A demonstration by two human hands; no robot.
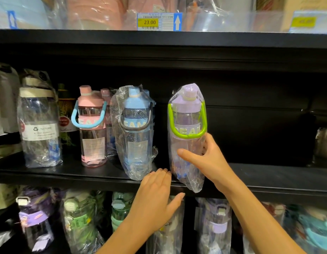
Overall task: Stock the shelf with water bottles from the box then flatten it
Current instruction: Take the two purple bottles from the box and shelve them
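A purple-capped water bottle (pixel 186 116) with a lime-green handle, wrapped in a clear plastic bag, stands at the front of the black middle shelf (pixel 85 176). My right hand (pixel 208 158) grips its lower body from the right side. My left hand (pixel 157 197) hovers flat with fingers together just below the shelf's front edge, beside the bag's hanging bottom, holding nothing. A bagged blue-capped bottle (pixel 136 125) with a grey handle stands to the left, then a pink bottle (pixel 91 125) with a light-blue handle. The box is out of view.
A large clear bagged bottle (pixel 39 125) stands at the shelf's far left. Right of the purple bottle the shelf is dark and bare up to a dim object (pixel 324 143). Bagged bottles fill the shelf below (pixel 214 226). A price tag (pixel 149 22) marks the shelf above.
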